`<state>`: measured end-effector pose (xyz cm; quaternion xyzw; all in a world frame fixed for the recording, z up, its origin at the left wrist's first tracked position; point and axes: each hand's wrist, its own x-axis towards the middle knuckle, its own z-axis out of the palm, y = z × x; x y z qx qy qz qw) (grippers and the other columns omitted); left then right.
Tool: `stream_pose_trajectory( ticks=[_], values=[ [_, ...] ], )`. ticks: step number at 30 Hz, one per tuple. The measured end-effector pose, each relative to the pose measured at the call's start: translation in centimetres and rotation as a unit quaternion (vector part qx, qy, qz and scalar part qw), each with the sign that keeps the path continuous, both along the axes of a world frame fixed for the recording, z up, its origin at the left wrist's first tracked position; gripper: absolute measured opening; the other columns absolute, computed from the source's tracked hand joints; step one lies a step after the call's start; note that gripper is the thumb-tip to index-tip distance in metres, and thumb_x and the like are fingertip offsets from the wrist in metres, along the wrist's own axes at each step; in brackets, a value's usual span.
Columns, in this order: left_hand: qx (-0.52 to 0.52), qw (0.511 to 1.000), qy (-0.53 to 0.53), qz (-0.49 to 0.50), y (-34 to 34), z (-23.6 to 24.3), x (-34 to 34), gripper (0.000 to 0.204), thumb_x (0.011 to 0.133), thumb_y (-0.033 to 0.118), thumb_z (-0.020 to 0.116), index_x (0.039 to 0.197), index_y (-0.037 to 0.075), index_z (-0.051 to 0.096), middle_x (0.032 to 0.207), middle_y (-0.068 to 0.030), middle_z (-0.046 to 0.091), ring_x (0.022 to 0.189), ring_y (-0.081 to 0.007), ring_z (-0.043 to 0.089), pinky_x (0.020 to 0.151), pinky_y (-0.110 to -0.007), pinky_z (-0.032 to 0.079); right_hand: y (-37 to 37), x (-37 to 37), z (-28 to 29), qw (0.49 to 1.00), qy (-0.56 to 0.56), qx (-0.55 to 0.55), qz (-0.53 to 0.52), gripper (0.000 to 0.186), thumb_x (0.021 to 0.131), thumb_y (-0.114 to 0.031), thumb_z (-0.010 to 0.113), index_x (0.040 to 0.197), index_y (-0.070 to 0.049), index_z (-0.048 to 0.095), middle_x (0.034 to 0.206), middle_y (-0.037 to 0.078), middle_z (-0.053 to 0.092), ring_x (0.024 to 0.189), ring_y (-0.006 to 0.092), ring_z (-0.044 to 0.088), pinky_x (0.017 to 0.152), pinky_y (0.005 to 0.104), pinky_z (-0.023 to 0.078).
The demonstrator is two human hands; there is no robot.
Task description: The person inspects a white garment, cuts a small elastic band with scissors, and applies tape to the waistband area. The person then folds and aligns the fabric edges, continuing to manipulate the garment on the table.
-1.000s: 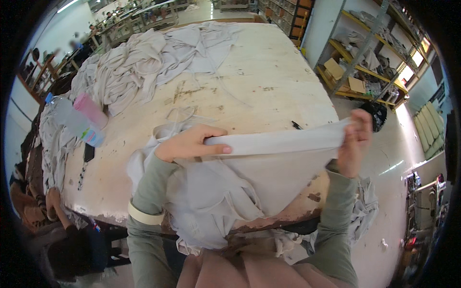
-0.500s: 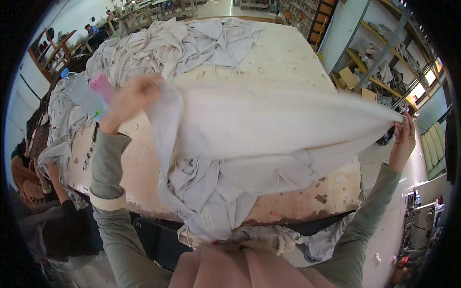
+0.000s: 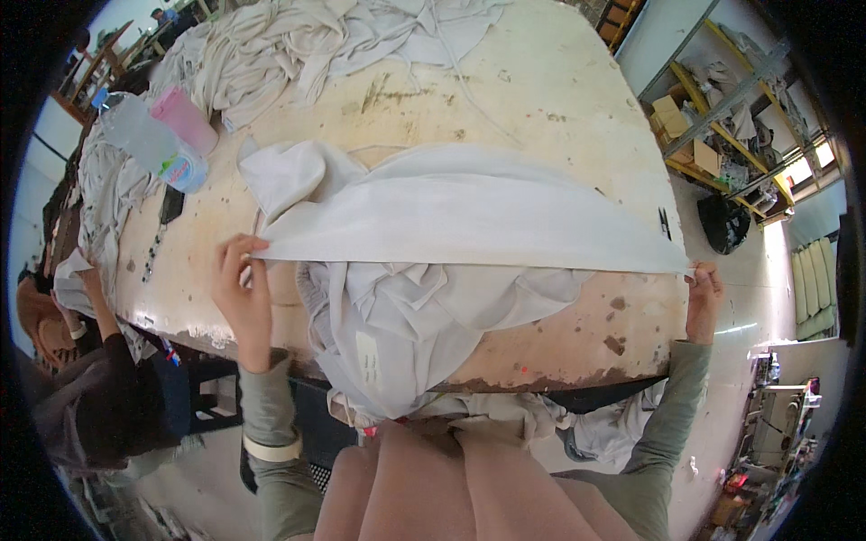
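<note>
A pale grey-white piece of fabric is stretched sideways over the worn table, its near edge pulled into a straight line. My left hand pinches the left end of that edge between thumb and fingers. At the far right, past the table's edge, my right hand grips the other end. Below the taut edge lies a crumpled pale garment with a small white label, hanging over the table's near side. The fabric's upper left part is loosely folded over.
A clear bottle and a pink cup stand at the left, beside a dark phone-like object. Small black snips lie near the right edge. Heaped fabric covers the far side. Another person handles cloth at the left.
The fabric was raised and billowing; now it is lowered and spread on the table. My left hand has come down and nearer, my right hand down and slightly left. The view has tilted downward.
</note>
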<state>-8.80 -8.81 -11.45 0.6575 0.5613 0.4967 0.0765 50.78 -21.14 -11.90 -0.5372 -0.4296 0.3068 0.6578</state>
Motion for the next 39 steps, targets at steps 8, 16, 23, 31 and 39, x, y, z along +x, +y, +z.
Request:
stream_pose_trajectory(
  ticks=[8,16,23,31,39],
  values=[
    [0.055,0.987,0.101,0.11,-4.3,-5.6,1.5,0.021,0.074,-0.007,0.067,0.092,0.004,0.064,0.094,-0.0084,0.062,0.085,-0.0237,0.062,0.073,-0.033,0.05,-1.2,1.6,-3.9,0.995,-0.01,-0.076,-0.058,0.011,0.086,-0.003,0.061,0.096,-0.005,0.057,0.105,0.006,0.057,0.102,0.0138,0.052,0.093,0.0266,0.039],
    [0.085,0.98,0.14,0.113,-4.4,-6.0,1.2,0.02,0.072,-0.008,0.068,0.087,0.005,0.064,0.093,-0.008,0.063,0.085,-0.0236,0.062,0.074,-0.033,0.05,-2.1,3.1,-4.9,0.999,0.019,-0.008,-0.026,0.009,0.088,-0.003,0.058,0.097,-0.005,0.058,0.109,0.007,0.056,0.101,0.0163,0.052,0.093,0.029,0.04],
    [0.084,0.969,0.208,0.106,-4.6,-5.8,0.6,0.018,0.068,-0.008,0.067,0.078,0.005,0.06,0.091,-0.0074,0.063,0.085,-0.026,0.059,0.073,-0.036,0.048,-3.2,3.1,-3.7,0.987,-0.143,-0.078,-0.012,0.004,0.085,0.001,0.058,0.086,-0.002,0.06,0.103,0.009,0.061,0.096,0.0166,0.055,0.089,0.0283,0.041],
    [0.011,0.986,0.155,0.067,-5.0,-5.2,0.9,0.018,0.067,-0.009,0.065,0.076,0.004,0.057,0.091,-0.0086,0.063,0.086,-0.0258,0.06,0.075,-0.033,0.047,-4.5,2.5,-3.7,0.958,-0.232,-0.16,-0.051,0.007,0.082,0.004,0.057,0.086,0.001,0.062,0.098,0.008,0.064,0.094,0.0151,0.057,0.084,0.0259,0.043],
    [-0.243,0.93,0.08,-0.264,-8.0,1.4,0.7,0.013,0.074,-0.002,0.063,0.087,0.003,0.062,0.088,-0.0091,0.063,0.084,-0.0212,0.06,0.078,-0.03,0.045,-2.8,0.4,1.7,0.798,-0.505,-0.277,-0.176,0.012,0.084,-0.004,0.053,0.089,-0.003,0.064,0.1,0.007,0.064,0.092,0.0199,0.059,0.085,0.0299,0.043]
  ],
)
